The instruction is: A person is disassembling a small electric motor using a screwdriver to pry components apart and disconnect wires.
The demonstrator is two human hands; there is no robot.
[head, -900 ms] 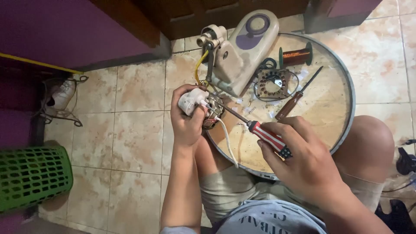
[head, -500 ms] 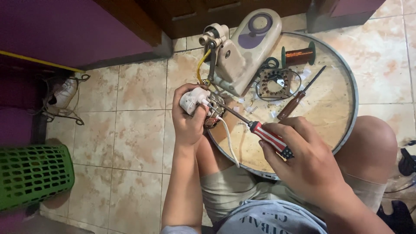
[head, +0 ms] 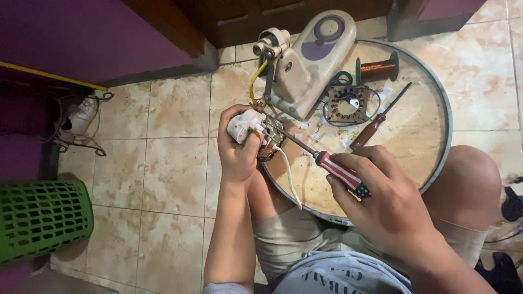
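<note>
Your left hand (head: 238,155) is wrapped around a small white switch block (head: 244,125), fingers clamped on it, holding it up just off the left rim of the round wooden board (head: 425,136). A metal part with terminals (head: 271,142) sits against the block on its right side, partly hidden by your thumb. A white wire (head: 289,179) hangs down from it over the board's edge toward your lap.

Your right hand (head: 381,201) has its fingers closed tight on the striped red-white-blue handle of a screwdriver (head: 340,171). The shaft runs up and left, with its tip at the terminals beside the white block. I can't tell whether the tip is seated in a screw.

The board rests across your knees, above the tiled floor (head: 163,163). On the board:
- A cream fan base housing (head: 310,65) with a purple panel lies at the top left, and a yellow wire (head: 255,81) loops from it toward your left hand.
- A stator ring with loose windings (head: 346,103) lies just right of the housing.
- A spool of copper wire (head: 377,69) lies above the stator.
- A second screwdriver with a brown handle (head: 376,122) lies diagonally near the stator, untouched.

A green plastic basket (head: 38,218) stands well apart on the floor at the left.
</note>
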